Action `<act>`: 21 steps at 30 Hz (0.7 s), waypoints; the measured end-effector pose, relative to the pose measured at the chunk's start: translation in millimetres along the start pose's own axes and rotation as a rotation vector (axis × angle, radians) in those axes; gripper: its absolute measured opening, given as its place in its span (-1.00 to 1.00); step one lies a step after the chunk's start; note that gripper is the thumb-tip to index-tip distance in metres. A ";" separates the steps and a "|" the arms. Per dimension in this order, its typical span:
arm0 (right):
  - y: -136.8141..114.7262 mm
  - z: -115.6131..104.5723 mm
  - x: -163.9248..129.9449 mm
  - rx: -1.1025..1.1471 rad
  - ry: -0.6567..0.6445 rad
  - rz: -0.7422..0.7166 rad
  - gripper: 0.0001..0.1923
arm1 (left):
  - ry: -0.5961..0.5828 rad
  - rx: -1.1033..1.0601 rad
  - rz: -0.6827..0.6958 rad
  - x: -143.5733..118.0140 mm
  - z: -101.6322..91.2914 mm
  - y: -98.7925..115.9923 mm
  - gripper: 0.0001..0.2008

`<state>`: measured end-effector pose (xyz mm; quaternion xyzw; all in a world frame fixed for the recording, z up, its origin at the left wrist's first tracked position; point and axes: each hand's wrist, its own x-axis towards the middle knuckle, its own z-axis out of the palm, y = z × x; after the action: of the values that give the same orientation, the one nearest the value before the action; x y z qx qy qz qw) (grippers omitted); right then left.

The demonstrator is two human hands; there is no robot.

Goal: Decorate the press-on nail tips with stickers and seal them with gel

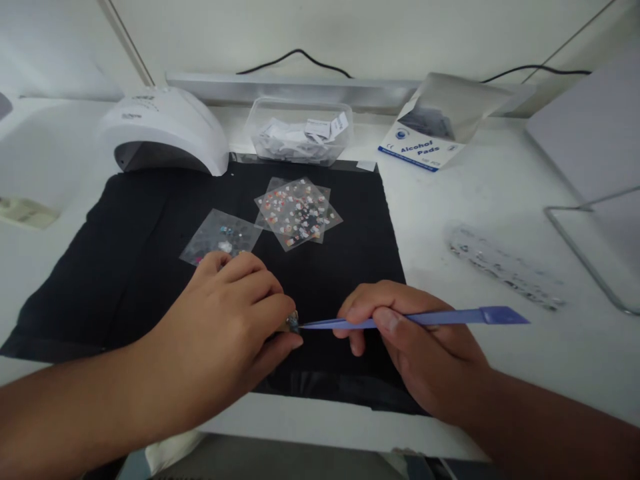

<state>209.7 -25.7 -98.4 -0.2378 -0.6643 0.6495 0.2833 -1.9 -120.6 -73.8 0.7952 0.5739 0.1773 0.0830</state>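
the left hand point(235, 320) pinches a small glittery decorated nail tip point(293, 323) while the right hand point(400, 333) grips slim blue plastic tweezers point(425, 319) at it; a slip could flick the piece onto the black cloth mat point(125, 267).

A nail-art workstation: a white domed curing lamp point(165, 130), clear sheets of small nail stickers point(298, 212), a white-and-blue alcohol pads box point(420, 152), all around a black cloth mat point(135, 240).

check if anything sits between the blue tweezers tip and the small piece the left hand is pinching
Nothing visible does: the blue tweezers in the right hand point straight at the small piece pinched by the left hand, tip right at it.
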 end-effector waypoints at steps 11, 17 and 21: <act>-4.7 -4.1 6.1 0.221 0.051 0.025 -0.79 | 0.002 -0.005 0.008 0.3 0.6 -0.5 -0.90; -6.3 -10.6 12.9 0.316 0.139 -0.095 -0.80 | -0.003 -0.001 0.003 -0.3 -0.1 -0.6 -0.91; -4.5 -11.7 16.5 0.255 0.166 -0.200 -0.75 | 0.015 -0.015 -0.009 -2.1 -3.9 -0.3 -0.89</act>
<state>205.9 -6.0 -92.8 -0.1857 -0.5712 0.6752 0.4282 -4.3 -122.7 -70.7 0.7906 0.5766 0.1873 0.0855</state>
